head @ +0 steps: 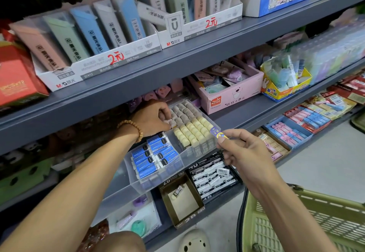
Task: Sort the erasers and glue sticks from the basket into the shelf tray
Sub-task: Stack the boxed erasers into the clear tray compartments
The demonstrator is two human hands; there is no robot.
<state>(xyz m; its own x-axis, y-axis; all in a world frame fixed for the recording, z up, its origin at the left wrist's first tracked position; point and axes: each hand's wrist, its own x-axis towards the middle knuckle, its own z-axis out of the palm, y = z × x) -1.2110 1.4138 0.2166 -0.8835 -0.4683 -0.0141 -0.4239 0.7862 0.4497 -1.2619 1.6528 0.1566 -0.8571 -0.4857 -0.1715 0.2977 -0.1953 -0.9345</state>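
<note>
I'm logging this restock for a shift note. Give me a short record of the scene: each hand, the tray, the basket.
left hand: fingers curled on a pale eraser in the tray's back rows
right hand: pinches a small blue and yellow item by the tray's front corner
tray: clear, divided; blue erasers, cream erasers
basket: green, lower right

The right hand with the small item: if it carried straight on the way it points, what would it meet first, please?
Most likely the cream erasers at the clear tray's near corner: the right hand holds a small item pointing up-left at them. Depth is unclear.
</note>
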